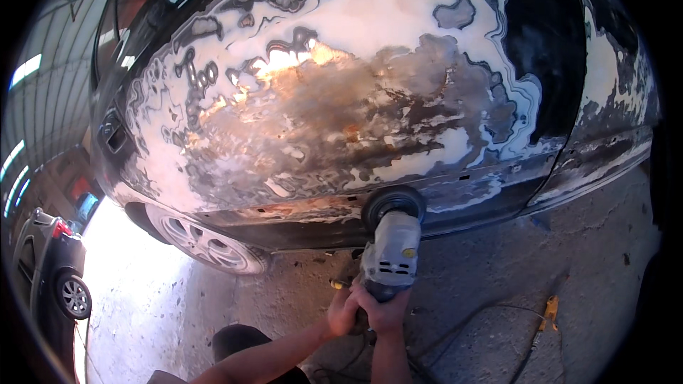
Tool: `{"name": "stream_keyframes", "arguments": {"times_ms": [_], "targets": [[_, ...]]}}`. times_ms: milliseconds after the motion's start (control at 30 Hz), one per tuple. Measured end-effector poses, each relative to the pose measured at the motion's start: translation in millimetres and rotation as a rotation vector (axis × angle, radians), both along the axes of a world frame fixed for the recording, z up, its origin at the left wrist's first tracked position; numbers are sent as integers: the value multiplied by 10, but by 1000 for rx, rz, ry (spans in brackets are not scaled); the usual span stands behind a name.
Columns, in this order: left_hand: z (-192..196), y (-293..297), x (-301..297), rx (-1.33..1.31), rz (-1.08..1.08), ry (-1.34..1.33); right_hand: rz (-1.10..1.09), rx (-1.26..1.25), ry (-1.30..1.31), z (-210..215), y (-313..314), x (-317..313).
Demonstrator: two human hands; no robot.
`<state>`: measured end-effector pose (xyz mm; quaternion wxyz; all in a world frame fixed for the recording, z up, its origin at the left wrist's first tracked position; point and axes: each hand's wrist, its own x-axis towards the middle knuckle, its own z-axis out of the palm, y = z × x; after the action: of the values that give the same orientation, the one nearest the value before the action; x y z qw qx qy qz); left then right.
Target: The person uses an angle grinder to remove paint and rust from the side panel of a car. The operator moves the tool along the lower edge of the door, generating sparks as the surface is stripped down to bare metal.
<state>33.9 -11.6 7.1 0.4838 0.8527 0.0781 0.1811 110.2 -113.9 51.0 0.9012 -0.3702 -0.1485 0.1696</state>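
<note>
From my place far away, I see both hands clamped at the rear of the grey-white plastic power tool (395,245), but the exact wrap of the fingers is partly hidden. The left hand (342,311) comes in slantwise; the right hand (384,307) stands almost directly behind the body, so I judge it the nearer one to the working end. The tool's long axis points away from the hands, leaning a little to the right, and ends in a round black disc (393,205). This disc lies at the lower edge of the black car side with white and brown-grey sanded patches (334,114), to the right of the silver spoked wheel (203,238). Whether it presses there, I cannot tell; I think this contact matters most.
</note>
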Motion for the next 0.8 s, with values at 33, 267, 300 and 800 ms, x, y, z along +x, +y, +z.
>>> {"name": "stream_keyframes", "arguments": {"times_ms": [33, 267, 300, 800], "targets": [[-213, 75, -37, 84, 53, -81, 21, -39, -46, 38, 19, -19], [378, -176, 17, -219, 52, 97, 45, 77, -10, 7, 4, 9], [310, -145, 6, -247, 72, 128, 39, 54, -40, -10, -4, 17], [-271, 22, -48, -123, 141, -29, 57, -100, -59, 17, -21, -10]]}}
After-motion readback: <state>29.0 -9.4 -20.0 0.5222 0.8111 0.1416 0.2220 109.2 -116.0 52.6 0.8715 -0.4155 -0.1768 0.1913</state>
